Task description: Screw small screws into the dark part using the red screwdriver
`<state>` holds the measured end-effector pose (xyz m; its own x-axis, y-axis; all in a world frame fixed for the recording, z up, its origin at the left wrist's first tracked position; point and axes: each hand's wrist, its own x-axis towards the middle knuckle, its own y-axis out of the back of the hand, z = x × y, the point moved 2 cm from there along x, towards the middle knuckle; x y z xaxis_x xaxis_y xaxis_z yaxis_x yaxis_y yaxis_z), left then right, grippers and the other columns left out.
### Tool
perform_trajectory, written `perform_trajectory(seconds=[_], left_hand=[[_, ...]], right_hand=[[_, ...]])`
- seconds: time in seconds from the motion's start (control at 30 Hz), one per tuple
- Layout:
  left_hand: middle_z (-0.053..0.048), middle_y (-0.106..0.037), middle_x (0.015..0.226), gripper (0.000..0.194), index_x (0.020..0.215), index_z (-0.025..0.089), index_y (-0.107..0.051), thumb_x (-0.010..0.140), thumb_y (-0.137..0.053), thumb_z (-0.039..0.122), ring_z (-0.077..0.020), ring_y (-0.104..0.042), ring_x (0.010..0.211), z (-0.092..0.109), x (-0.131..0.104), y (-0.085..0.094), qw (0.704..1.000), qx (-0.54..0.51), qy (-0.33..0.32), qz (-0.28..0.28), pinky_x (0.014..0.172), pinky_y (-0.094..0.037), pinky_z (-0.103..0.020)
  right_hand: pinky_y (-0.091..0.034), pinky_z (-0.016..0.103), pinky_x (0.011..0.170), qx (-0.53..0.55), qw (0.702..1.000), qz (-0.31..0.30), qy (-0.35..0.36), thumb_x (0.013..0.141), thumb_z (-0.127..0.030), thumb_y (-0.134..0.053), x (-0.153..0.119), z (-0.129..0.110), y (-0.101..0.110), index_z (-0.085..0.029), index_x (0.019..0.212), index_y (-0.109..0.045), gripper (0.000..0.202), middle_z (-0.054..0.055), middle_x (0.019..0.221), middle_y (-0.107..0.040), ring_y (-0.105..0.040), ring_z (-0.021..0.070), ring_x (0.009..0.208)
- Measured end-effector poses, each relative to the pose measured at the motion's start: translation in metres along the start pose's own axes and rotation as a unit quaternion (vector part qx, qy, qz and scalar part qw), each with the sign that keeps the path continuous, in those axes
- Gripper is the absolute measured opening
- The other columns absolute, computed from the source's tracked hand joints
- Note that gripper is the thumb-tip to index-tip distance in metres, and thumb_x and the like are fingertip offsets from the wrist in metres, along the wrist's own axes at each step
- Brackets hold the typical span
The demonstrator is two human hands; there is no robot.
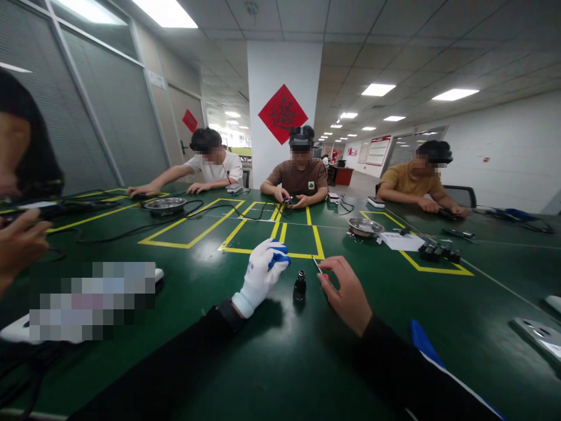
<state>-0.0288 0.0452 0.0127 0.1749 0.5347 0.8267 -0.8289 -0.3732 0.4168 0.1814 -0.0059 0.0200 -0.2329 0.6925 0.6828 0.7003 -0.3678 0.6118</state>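
Note:
A small black bottle-shaped part (pixel 300 287) with a narrow metal-tipped neck stands upright on the green table, between my two hands. My left hand (pixel 263 272), in a white glove with blue-coated fingers, hovers just left of it with the fingers curled in. Whatever those fingers may hold is hidden. On the other side, my bare right hand (pixel 348 289) grips a small screwdriver (pixel 317 265) with a thin metal shaft and a bit of red handle showing. Its tip points up and left, apart from the black part.
Yellow tape (pixel 272 253) outlines areas ahead. Metal bowls (pixel 366 227) (pixel 165 205), black parts (pixel 439 251) and white paper (pixel 401 241) lie farther off. A blue-and-white glove-like item (pixel 427 345) is beside my right arm; a pixelated white device (pixel 94 301) lies left. Several people sit around.

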Motion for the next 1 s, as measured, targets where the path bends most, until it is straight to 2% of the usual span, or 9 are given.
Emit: perform_trajectory(seconds=[0.07,0.13,0.23,0.47,0.63,0.77,0.87,1.0], left_hand=[[-0.007,-0.066,0.1,0.013,0.081,0.019,-0.063,0.082,-0.056,0.031,-0.022,-0.055,0.109,0.017,-0.003,0.0,0.995,0.016,-0.095,-0.008,0.106,-0.034,-0.047],[-0.007,-0.065,0.103,0.012,0.084,0.019,-0.061,0.081,-0.059,0.03,-0.0216,-0.056,0.11,0.03,-0.006,-0.001,0.986,0.019,-0.162,-0.017,0.106,-0.035,-0.048],[-0.008,-0.065,0.104,0.016,0.087,0.019,-0.059,0.081,-0.059,0.034,-0.0217,-0.056,0.108,0.041,-0.009,-0.003,0.976,0.014,-0.214,-0.024,0.104,-0.037,-0.049],[-0.008,-0.065,0.1,0.025,0.088,0.019,-0.059,0.085,-0.051,0.043,-0.0213,-0.057,0.107,0.049,-0.013,-0.004,0.972,-0.053,-0.227,-0.035,0.102,-0.039,-0.048],[-0.009,-0.065,0.097,0.029,0.096,0.018,-0.058,0.086,-0.05,0.044,-0.0215,-0.058,0.102,0.055,-0.018,-0.007,0.978,-0.093,-0.185,-0.034,0.097,-0.043,-0.045],[-0.008,-0.065,0.093,0.029,0.092,0.018,-0.059,0.085,-0.05,0.045,-0.0205,-0.059,0.097,0.055,-0.019,-0.008,0.977,-0.102,-0.178,-0.051,0.096,-0.044,-0.044],[-0.008,-0.065,0.091,0.03,0.089,0.019,-0.06,0.086,-0.048,0.046,-0.0203,-0.06,0.094,0.054,-0.018,-0.007,0.978,-0.1,-0.173,-0.059,0.097,-0.043,-0.044],[-0.008,-0.064,0.096,0.03,0.088,0.019,-0.059,0.087,-0.046,0.046,-0.0207,-0.058,0.099,0.055,-0.016,-0.005,0.981,-0.092,-0.163,-0.049,0.098,-0.042,-0.044]], right_hand=[[-0.045,0.034,0.083,0.064,0.996,0.002,0.06,0.087,-0.018,-0.048,-0.001,-0.006,0.0,-0.022,0.103,-0.057,0.019,0.007,0.097,-0.058,-0.055,0.0193,0.093],[-0.047,0.032,0.079,0.107,0.989,-0.02,0.098,0.087,-0.017,-0.05,-0.004,-0.01,-0.002,-0.024,0.108,-0.057,0.023,0.006,0.096,-0.059,-0.056,0.018,0.09],[-0.048,0.03,0.074,0.14,0.982,-0.055,0.116,0.087,-0.018,-0.051,-0.008,-0.013,-0.005,-0.026,0.111,-0.059,0.027,0.005,0.095,-0.06,-0.058,0.0166,0.085],[-0.049,0.028,0.069,0.173,0.973,-0.045,0.143,0.083,-0.015,-0.057,-0.011,-0.012,-0.004,-0.028,0.105,-0.067,0.027,0.004,0.088,-0.06,-0.059,0.0149,0.079],[-0.05,0.027,0.067,0.186,0.972,-0.042,0.138,0.085,-0.015,-0.055,-0.013,-0.014,-0.005,-0.029,0.104,-0.068,0.027,0.003,0.086,-0.061,-0.059,0.0139,0.076],[-0.05,0.027,0.067,0.176,0.973,-0.014,0.149,0.084,-0.014,-0.057,-0.012,-0.018,-0.002,-0.027,0.095,-0.07,0.021,0.004,0.083,-0.061,-0.059,0.014,0.074],[-0.05,0.028,0.067,0.188,0.973,-0.018,0.13,0.083,-0.015,-0.057,-0.011,-0.02,-0.002,-0.025,0.091,-0.068,0.017,0.004,0.085,-0.061,-0.059,0.015,0.077],[-0.047,0.026,0.06,0.211,0.973,-0.044,0.087,0.084,-0.016,-0.055,-0.01,-0.024,-0.006,-0.022,0.09,-0.063,0.012,0.004,0.087,-0.059,-0.056,0.0139,0.072]])
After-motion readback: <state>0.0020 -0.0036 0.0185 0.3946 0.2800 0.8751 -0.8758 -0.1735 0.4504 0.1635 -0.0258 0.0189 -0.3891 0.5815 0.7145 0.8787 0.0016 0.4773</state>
